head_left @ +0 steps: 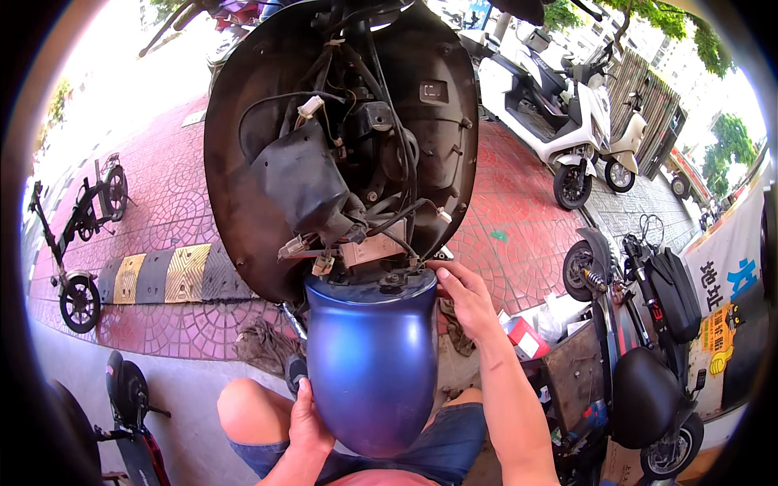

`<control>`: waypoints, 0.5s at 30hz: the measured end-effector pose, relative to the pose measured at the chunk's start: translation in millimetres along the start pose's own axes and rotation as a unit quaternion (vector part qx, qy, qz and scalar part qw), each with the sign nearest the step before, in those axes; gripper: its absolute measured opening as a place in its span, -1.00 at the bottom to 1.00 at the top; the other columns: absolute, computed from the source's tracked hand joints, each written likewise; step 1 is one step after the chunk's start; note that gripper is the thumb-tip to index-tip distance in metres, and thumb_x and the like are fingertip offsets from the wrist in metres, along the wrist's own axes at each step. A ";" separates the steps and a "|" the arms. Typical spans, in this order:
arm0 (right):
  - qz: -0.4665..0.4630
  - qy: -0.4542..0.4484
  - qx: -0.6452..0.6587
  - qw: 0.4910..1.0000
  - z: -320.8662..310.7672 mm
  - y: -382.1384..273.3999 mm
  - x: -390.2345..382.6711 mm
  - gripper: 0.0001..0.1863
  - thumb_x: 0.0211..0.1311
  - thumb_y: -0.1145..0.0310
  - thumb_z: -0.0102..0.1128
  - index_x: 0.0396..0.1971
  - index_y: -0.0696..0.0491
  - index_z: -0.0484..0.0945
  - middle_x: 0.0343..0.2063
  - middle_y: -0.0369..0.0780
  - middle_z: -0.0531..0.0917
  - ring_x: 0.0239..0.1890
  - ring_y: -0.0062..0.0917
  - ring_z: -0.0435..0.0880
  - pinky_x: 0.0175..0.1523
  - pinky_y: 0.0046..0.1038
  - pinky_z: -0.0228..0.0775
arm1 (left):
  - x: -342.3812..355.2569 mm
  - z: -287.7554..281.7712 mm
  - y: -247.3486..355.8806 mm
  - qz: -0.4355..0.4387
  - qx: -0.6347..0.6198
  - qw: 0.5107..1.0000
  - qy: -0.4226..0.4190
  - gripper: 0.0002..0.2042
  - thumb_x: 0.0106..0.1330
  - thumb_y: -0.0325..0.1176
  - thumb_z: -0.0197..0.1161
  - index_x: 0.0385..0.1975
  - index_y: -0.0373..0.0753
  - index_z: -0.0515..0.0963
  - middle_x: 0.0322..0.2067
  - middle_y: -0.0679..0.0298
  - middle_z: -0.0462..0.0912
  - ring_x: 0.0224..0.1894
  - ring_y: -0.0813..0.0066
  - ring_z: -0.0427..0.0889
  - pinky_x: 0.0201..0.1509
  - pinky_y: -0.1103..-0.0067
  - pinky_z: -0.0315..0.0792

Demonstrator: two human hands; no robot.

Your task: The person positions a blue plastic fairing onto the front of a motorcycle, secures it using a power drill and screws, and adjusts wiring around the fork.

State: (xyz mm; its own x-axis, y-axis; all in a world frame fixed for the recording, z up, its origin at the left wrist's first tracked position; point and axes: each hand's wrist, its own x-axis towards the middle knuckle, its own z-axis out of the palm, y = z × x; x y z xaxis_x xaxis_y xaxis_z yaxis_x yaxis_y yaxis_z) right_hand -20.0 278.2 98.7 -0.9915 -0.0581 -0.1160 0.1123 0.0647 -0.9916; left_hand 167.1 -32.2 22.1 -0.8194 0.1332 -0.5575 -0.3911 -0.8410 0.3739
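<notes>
A glossy blue-purple scooter front fender stands between my knees, below the stripped front of a scooter. My left hand grips its lower left edge, thumb up along the side and fingers hidden beneath. At its upper right corner, my right hand holds the rim with bent fingers, partly out of sight behind it. Above the fender is the open dark front shell, with a black rubber cover, loose cables and white connectors. One pale connector hangs just over the fender's top.
A yellow-and-black speed bump crosses the red paving at left, near a small black folding bike. White scooters stand at back right. Close on the right are a black scooter and a box. A dark rag lies left of the fender.
</notes>
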 end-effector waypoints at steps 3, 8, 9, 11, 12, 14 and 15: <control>0.052 -0.013 0.038 0.998 -3.6 28.6 13.0 -0.56 0.77 0.15 0.11 0.36 0.12 0.63 0.09 -0.31 0.78 0.14 -0.60 0.70 0.32 -0.38 0.52 | -1.7 0.6 2.2 0.000 0.004 1.000 -0.009 -0.33 0.58 0.26 0.29 0.41 -0.17 0.53 0.31 0.23 0.66 0.35 0.20 0.60 0.51 0.19 0.45; 0.139 -0.021 0.071 0.987 -7.2 56.6 11.0 -0.57 0.79 0.07 0.07 0.35 0.00 0.65 0.10 -0.34 0.78 0.10 -0.64 0.72 0.25 -0.41 0.56 | -1.2 6.0 5.8 0.002 0.013 1.000 -0.021 -0.33 0.61 0.27 0.23 0.44 -0.16 0.51 0.32 0.22 0.66 0.37 0.17 0.60 0.51 0.16 0.46; 0.140 -0.020 0.076 0.987 -4.8 57.7 7.7 -0.57 0.79 0.06 0.07 0.36 0.00 0.64 0.09 -0.33 0.78 0.09 -0.62 0.73 0.22 -0.41 0.58 | -0.3 3.8 7.9 -0.003 0.015 1.000 -0.024 -0.33 0.62 0.27 0.22 0.44 -0.16 0.50 0.32 0.22 0.66 0.38 0.16 0.59 0.52 0.15 0.46; 0.195 -0.006 0.125 0.973 -1.3 59.9 1.5 -0.48 0.70 0.01 0.21 0.35 0.09 0.63 0.06 -0.28 0.78 0.02 -0.57 0.75 0.14 -0.38 0.59 | 1.7 -2.3 7.5 -0.002 0.015 1.000 -0.021 -0.32 0.63 0.28 0.19 0.46 -0.16 0.49 0.34 0.21 0.65 0.39 0.15 0.59 0.52 0.13 0.46; 0.219 0.002 0.153 0.964 3.8 58.9 0.3 -0.43 0.66 -0.02 0.29 0.35 0.14 0.63 0.05 -0.26 0.78 -0.02 -0.54 0.76 0.11 -0.37 0.60 | 2.2 -7.8 7.2 0.005 0.015 1.000 -0.016 -0.32 0.63 0.28 0.17 0.47 -0.15 0.48 0.35 0.20 0.64 0.40 0.13 0.58 0.52 0.12 0.46; 0.154 0.038 0.238 0.958 9.6 72.6 7.2 -0.41 0.60 0.05 0.38 0.36 0.17 0.61 0.05 -0.23 0.79 -0.01 -0.53 0.76 0.14 -0.36 0.60 | 5.4 -3.9 7.2 0.007 0.020 1.000 -0.016 -0.31 0.64 0.30 0.14 0.48 -0.14 0.47 0.38 0.19 0.62 0.41 0.11 0.57 0.53 0.10 0.46; 0.122 0.053 0.281 0.950 14.9 82.1 12.7 -0.40 0.57 0.08 0.42 0.37 0.19 0.60 0.05 -0.22 0.79 0.00 -0.52 0.76 0.15 -0.36 0.61 | 3.1 -0.1 8.1 0.008 0.027 1.000 -0.014 -0.30 0.64 0.31 0.12 0.49 -0.13 0.46 0.39 0.19 0.61 0.42 0.10 0.57 0.53 0.09 0.46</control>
State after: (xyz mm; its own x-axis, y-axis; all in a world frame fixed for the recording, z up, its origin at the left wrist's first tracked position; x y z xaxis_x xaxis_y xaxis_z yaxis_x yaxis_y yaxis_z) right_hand -22.3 268.0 15.0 -0.9294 -0.0075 -0.3690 0.3268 -0.4814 -0.8133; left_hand 161.5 -38.6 23.4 -0.8374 0.1347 -0.5297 -0.3984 -0.8139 0.4229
